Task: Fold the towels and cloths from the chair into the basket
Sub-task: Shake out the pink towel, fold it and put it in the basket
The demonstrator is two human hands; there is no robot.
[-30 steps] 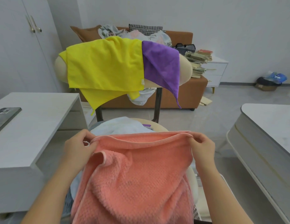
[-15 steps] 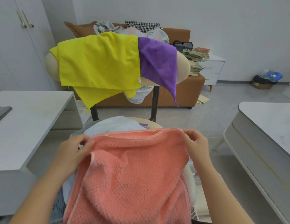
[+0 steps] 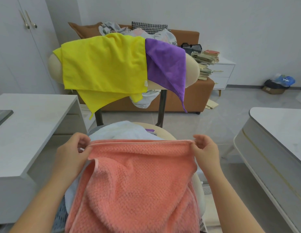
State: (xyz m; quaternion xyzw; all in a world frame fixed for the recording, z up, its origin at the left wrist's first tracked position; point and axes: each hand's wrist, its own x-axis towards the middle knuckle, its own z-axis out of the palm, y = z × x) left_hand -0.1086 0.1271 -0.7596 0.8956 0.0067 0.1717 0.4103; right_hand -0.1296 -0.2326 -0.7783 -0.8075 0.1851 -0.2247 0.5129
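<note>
Both left hand (image 3: 71,153) and right hand (image 3: 206,149) pinch the pink towel (image 3: 138,179), hiding chair seat (image 3: 165,134).

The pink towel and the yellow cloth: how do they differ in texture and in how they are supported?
The pink towel is pinched at its top corners by the left hand and the right hand; the yellow cloth hangs over the chair back, touched by no hand. The pink towel looks thick and fluffy; the yellow cloth looks thin and smooth. Both are single-coloured.
</note>
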